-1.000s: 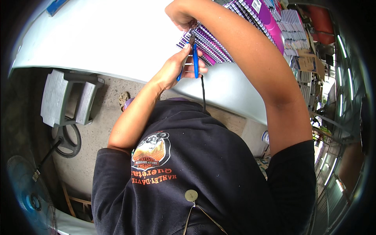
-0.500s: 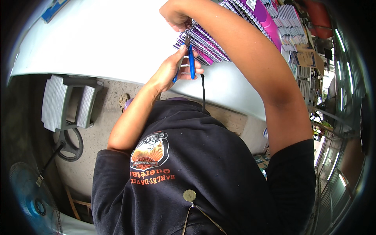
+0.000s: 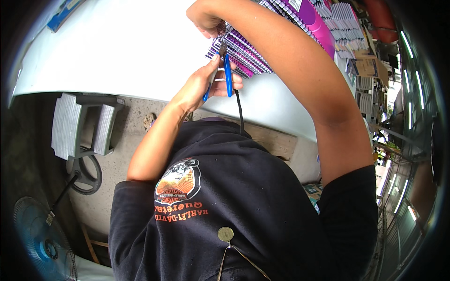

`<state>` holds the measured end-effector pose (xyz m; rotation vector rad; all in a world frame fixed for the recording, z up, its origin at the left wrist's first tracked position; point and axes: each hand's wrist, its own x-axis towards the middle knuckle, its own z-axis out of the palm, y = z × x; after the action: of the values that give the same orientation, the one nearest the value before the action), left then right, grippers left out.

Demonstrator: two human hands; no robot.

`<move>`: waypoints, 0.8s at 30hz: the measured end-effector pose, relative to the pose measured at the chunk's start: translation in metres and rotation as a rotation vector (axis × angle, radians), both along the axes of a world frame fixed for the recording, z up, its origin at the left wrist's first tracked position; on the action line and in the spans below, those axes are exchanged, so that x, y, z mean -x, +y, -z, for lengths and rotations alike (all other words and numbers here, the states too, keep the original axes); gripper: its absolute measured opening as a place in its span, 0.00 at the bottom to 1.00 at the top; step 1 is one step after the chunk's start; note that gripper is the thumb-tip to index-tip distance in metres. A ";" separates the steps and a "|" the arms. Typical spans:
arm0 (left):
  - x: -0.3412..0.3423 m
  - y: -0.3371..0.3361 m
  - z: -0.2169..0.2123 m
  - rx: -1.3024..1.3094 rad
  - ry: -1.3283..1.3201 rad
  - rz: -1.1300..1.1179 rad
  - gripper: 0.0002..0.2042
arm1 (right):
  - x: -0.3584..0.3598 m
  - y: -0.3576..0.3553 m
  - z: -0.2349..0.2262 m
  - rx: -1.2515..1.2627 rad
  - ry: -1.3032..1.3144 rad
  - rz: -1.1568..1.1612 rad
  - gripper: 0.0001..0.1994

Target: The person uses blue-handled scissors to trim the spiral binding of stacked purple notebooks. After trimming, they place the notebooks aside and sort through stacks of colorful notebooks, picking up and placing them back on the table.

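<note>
White tabletop [image 3: 117, 51] fills the upper left; spiral notebooks [image 3: 248, 54] are stacked top centre. Left hand [image 3: 206, 86] has its fingers clamped on blue-handled pliers [image 3: 225, 70], nose at the wire binding, while right hand [image 3: 206, 18] grips the stack to steady it.

- The plier tips [image 3: 223, 48] are too small to show what they bite on the purple spiral notebooks [image 3: 246, 51].
- The right hand [image 3: 206, 18] hides its fingertips behind the stack.
- The fan [image 3: 40, 236] is cut by the dark rim.
</note>
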<state>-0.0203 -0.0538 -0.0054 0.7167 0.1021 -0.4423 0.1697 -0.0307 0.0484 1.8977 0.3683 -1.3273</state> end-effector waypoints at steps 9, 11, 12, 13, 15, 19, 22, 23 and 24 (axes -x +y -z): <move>0.006 0.002 -0.007 0.006 0.025 0.008 0.24 | -0.003 0.009 -0.003 0.159 0.072 -0.065 0.10; 0.005 -0.002 -0.020 0.010 0.054 -0.057 0.25 | 0.011 0.012 -0.020 0.242 0.100 -0.029 0.10; 0.002 -0.002 -0.015 0.030 0.032 -0.074 0.25 | 0.017 0.013 -0.026 0.284 0.113 -0.012 0.10; 0.001 -0.001 -0.014 0.016 0.035 -0.075 0.25 | 0.015 0.016 -0.025 0.273 0.082 -0.030 0.10; -0.002 0.002 -0.013 -0.012 0.045 -0.085 0.24 | 0.010 0.023 -0.024 0.249 0.022 -0.071 0.10; 0.007 0.000 -0.013 0.024 0.000 -0.021 0.22 | 0.004 0.009 -0.020 0.202 -0.146 0.299 0.08; 0.001 0.002 -0.017 -0.017 -0.040 0.004 0.25 | -0.003 0.009 -0.015 0.204 -0.114 0.416 0.07; -0.001 0.002 -0.019 -0.021 -0.044 -0.004 0.26 | 0.000 0.012 -0.021 0.231 -0.087 0.394 0.07; -0.004 0.005 -0.015 -0.035 -0.084 0.020 0.28 | 0.002 0.014 -0.025 0.258 -0.060 0.373 0.07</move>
<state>-0.0160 -0.0486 0.0100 0.7705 0.0238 -0.4293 0.1681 -0.0170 0.0731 1.8359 -0.1917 -1.4706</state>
